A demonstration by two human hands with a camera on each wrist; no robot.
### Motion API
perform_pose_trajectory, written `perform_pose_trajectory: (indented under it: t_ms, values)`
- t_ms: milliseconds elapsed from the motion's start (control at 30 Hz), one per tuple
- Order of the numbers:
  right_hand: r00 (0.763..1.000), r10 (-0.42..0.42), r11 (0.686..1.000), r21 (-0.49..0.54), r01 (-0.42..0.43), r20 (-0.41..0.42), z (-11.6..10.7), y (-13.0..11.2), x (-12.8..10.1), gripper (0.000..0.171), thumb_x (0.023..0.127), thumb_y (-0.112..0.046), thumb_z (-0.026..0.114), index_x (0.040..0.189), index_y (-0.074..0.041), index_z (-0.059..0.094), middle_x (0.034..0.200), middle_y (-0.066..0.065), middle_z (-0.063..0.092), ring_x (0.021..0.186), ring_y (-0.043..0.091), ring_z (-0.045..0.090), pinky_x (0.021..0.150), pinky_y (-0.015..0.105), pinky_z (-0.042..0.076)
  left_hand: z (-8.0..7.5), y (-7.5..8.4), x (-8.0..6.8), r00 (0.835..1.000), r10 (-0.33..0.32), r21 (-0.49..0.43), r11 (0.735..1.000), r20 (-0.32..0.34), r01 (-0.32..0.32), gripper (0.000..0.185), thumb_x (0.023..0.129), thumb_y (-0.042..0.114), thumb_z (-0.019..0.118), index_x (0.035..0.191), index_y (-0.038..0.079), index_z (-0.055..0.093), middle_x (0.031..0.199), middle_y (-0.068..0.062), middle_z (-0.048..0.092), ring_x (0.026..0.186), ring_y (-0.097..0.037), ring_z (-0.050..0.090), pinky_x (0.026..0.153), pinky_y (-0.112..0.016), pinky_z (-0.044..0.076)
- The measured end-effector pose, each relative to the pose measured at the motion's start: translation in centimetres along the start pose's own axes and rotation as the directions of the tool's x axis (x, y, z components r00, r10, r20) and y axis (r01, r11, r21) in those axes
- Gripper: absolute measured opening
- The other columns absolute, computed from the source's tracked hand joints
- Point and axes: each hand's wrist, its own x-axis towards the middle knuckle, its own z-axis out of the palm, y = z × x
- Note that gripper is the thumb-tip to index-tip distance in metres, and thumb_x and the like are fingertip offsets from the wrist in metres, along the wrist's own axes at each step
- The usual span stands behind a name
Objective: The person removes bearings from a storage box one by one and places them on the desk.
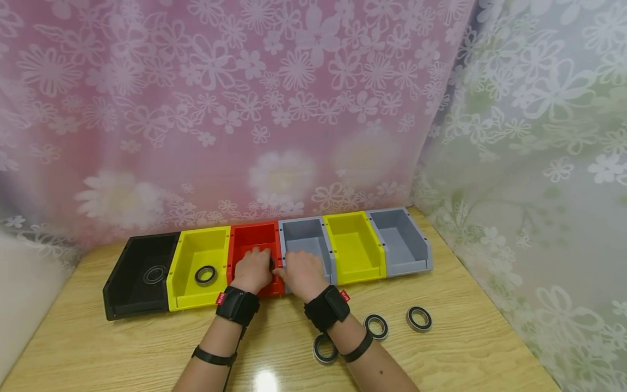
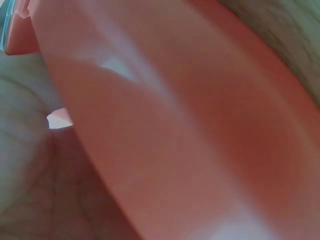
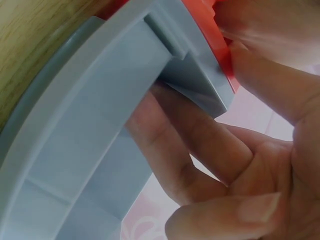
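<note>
Six open bins stand in a row at the back of the table. My left hand reaches into the red bin, which fills the left wrist view as blurred red plastic. A dark sliver shows at that hand's right edge; I cannot tell what it is or whether it is held. My right hand is at the front left corner of the grey bin. In the right wrist view its fingers curl inside the grey wall, with the thumb against the red rim.
A black bin holds a black ring. The yellow bin beside it holds another ring. A second yellow bin and a second grey bin stand to the right. Three rings lie on the wooden table.
</note>
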Motion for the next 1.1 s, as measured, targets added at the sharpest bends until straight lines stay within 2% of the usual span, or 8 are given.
perform_pose_trajectory:
  t_ms: [233,533,867,1100]
  values:
    - [1.0,-0.001,1.0,0.007,0.001,0.0,0.0,-0.03,0.1,0.042,0.088,-0.049,0.078,0.076,-0.011,0.066,0.054,-0.003,0.038,0.046,0.015,0.046,0.042,0.025,0.033,-0.39,-0.07,-0.03,1.0,-0.027,-0.055,0.998,0.015,0.028,0.041,0.081,0.013,0.085,0.112,-0.005,0.066,0.099,-0.023,0.059,0.08,-0.033,0.06,0.078,-0.052,0.059]
    - [1.0,0.005,1.0,0.017,-0.005,0.005,-0.02,0.02,0.05,0.041,0.088,-0.048,0.08,0.075,-0.012,0.065,0.054,-0.003,0.034,0.045,0.015,0.043,0.042,0.025,0.029,-0.44,-0.25,-0.02,0.999,-0.046,-0.08,0.996,0.005,0.046,0.029,0.077,0.014,0.087,0.092,-0.004,0.07,0.09,-0.021,0.056,0.074,-0.031,0.058,0.075,-0.049,0.06]
    - [0.999,0.02,0.999,0.034,-0.021,0.029,0.15,0.03,0.19,0.04,0.088,-0.047,0.08,0.078,-0.012,0.065,0.055,-0.003,0.035,0.045,0.015,0.043,0.043,0.025,0.029,-0.34,-0.3,0.15,0.998,-0.068,-0.063,0.996,-0.013,0.067,0.029,0.074,0.018,0.089,0.081,0.002,0.066,0.072,-0.012,0.053,0.064,-0.027,0.055,0.06,-0.042,0.055]
    - [0.999,0.021,0.999,0.028,-0.022,0.03,0.24,0.08,0.14,0.04,0.088,-0.047,0.079,0.076,-0.012,0.063,0.055,-0.002,0.036,0.047,0.016,0.044,0.043,0.025,0.029,-0.56,-0.27,0.14,0.997,-0.067,-0.07,0.995,-0.033,0.064,0.033,0.074,0.019,0.09,0.087,-0.001,0.067,0.082,-0.017,0.055,0.067,-0.029,0.058,0.069,-0.047,0.06]
